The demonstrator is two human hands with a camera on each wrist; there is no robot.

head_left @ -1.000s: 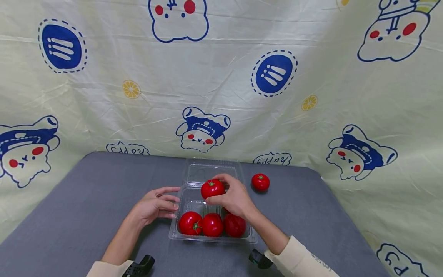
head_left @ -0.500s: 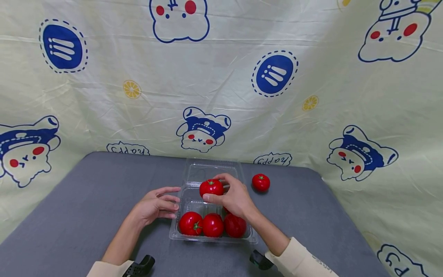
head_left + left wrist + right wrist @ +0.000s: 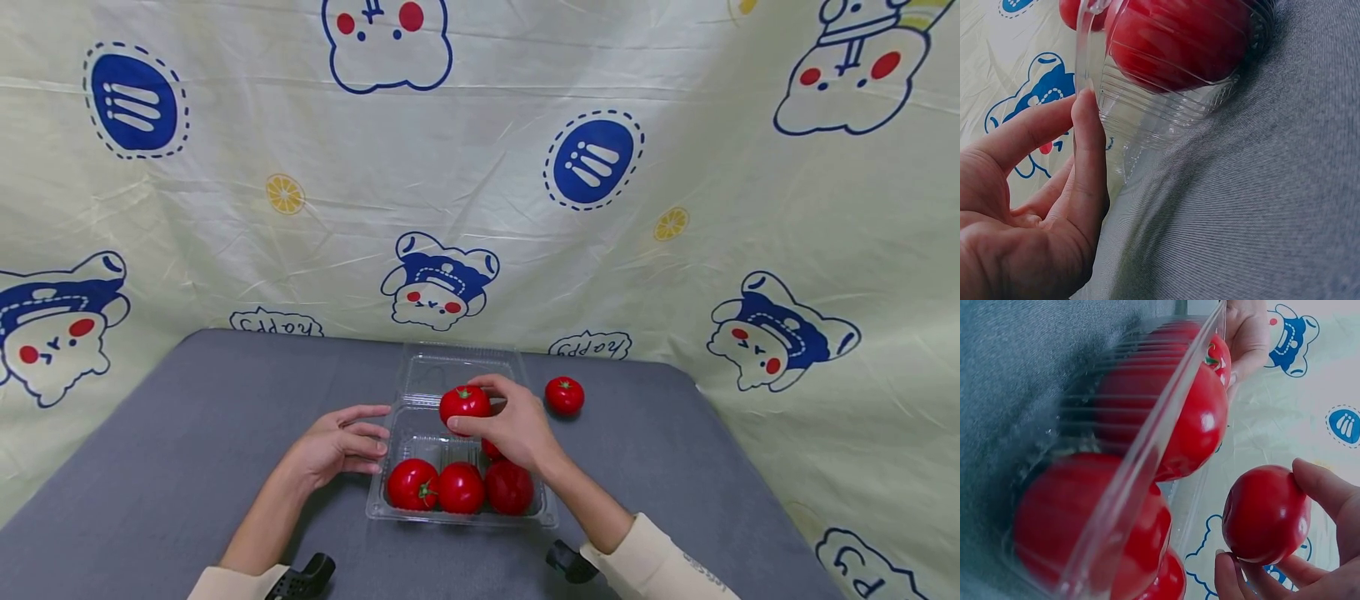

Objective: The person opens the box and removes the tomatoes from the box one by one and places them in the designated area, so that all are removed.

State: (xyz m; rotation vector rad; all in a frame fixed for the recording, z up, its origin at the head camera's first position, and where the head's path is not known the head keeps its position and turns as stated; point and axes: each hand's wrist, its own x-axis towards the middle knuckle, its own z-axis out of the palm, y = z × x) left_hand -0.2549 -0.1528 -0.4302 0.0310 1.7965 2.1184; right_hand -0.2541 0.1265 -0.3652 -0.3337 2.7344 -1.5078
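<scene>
Head view: right hand (image 3: pixel 519 423) pinches tomato (image 3: pixel 461 402) by sides, likely keeping underside free, above clear container (image 3: pixel 416 425); left hand (image 3: pixel 333 446), straight-fingered, touches container edge, seemingly bracing it against shifting

Pretty plain getup tbh: a cream left sleeve (image 3: pixel 231 586) and a matching right sleeve (image 3: pixel 656 560), the latter with small dark lettering (image 3: pixel 699 569) I can't read. Chunky black gadgets at both cuffs, left wrist device (image 3: pixel 313 573) and right wrist device (image 3: pixel 572 563), rounded shape.
</scene>
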